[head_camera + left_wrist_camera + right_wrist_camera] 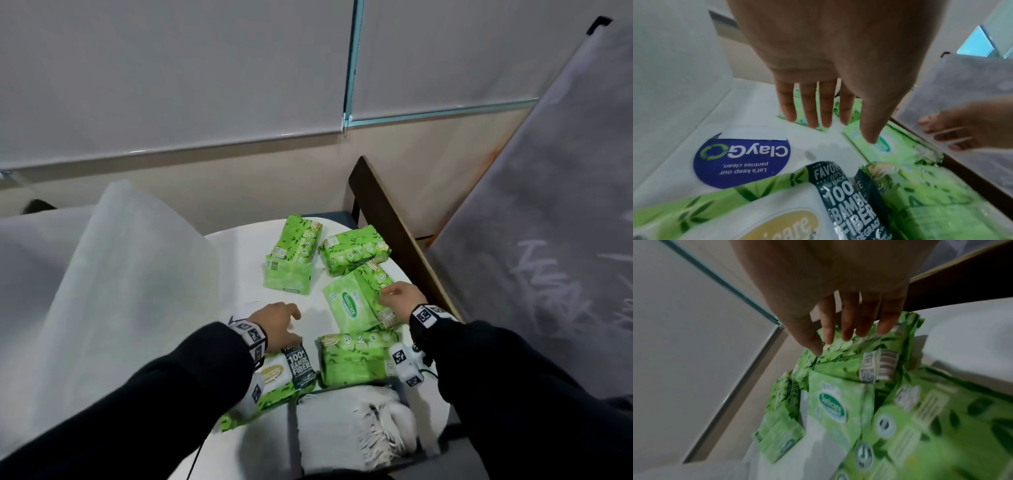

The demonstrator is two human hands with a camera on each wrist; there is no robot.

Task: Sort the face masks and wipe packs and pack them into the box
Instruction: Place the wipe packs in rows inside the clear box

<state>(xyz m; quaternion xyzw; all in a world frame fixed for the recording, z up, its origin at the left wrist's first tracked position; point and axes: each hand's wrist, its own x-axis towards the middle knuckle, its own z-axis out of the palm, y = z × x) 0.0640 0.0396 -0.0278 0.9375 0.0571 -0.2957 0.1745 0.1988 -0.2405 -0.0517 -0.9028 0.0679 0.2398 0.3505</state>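
Note:
Several green wipe packs lie on a round white table (239, 246). My left hand (291, 313) (838, 128) hovers open with straight fingers above bare tabletop, just beyond a large pack with a black band (296, 370) (849, 203). My right hand (387, 296) (838, 340) is open, with its fingertips at a leaf-patterned pack (865, 363) beside the Sanicare pack (352, 306) (838, 407); I cannot tell if they touch it. Another pack (356, 359) lies against the grey box (292, 431), which holds white face masks (356, 431). Two more packs (296, 253) (354, 251) lie at the far side.
A round blue sticker (740, 162) is on the tabletop by my left hand. A white foam sheet (102, 291) rises at the left. A dark wooden board (394, 226) and a grey fabric panel (548, 240) border the table's right edge.

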